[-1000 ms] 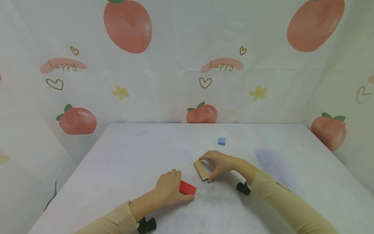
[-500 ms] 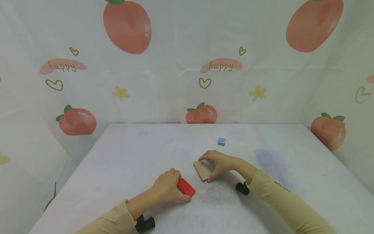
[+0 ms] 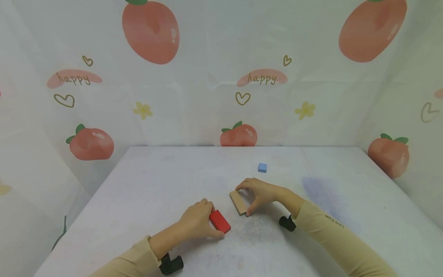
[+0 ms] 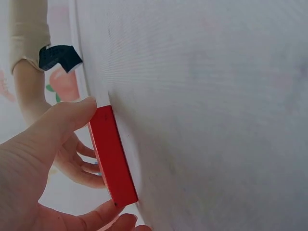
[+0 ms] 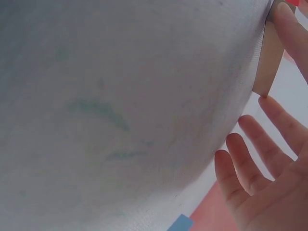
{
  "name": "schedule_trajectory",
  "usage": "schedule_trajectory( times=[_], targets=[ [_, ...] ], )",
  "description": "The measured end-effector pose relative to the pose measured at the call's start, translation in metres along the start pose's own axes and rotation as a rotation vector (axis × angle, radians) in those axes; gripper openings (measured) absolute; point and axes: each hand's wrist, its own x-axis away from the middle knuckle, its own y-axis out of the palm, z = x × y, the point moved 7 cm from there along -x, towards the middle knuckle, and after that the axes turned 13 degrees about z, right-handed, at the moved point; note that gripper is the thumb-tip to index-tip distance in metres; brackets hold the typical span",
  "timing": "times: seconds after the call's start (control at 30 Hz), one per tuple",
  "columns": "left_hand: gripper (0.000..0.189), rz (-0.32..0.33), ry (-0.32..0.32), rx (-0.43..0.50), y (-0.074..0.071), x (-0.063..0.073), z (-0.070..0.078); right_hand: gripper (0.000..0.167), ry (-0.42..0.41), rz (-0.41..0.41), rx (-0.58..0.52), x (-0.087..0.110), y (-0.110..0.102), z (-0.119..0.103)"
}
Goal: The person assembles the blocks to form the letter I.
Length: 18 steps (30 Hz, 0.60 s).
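Near the middle of the table, my left hand (image 3: 197, 221) pinches a red rectangular block (image 3: 220, 222) by its two ends. The left wrist view shows the thumb at one end of the red block (image 4: 114, 156) and the fingertips at the other. Farther back and to the right, my right hand (image 3: 262, 192) spans a plain wooden block (image 3: 238, 202), thumb at its near end and index finger at its far end. In the right wrist view the other fingers are spread beside the wooden block (image 5: 269, 57). A gap separates the two blocks, which slant roughly the same way.
A small blue cube (image 3: 262, 167) lies behind the right hand, toward the back of the white table (image 3: 166, 173). Purple smudges mark the tabletop at right. A fruit-printed curtain (image 3: 200, 107) hangs behind and around the table.
The left hand has shifted slightly left, and the red block has turned so it slants more like the wooden one. The right hand and wooden block look unmoved.
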Motion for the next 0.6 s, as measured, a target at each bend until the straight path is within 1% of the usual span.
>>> schedule_trajectory(
  times=[0.2, 0.4, 0.6],
  targets=[
    [0.056, -0.009, -0.014, 0.019, 0.0003, 0.0003, -0.0009, 0.07, 0.016, -0.006, -0.001, -0.0002, 0.0011, 0.0006],
    [0.055, -0.01, -0.018, 0.032, 0.0005, 0.0001, -0.0008, 0.07, 0.032, 0.01, -0.012, 0.0016, -0.0015, 0.0013],
    [0.054, -0.011, -0.02, 0.031, 0.0, -0.0001, -0.0005, 0.072, 0.084, 0.029, 0.004, 0.0057, -0.0079, 0.0069]
  ],
)
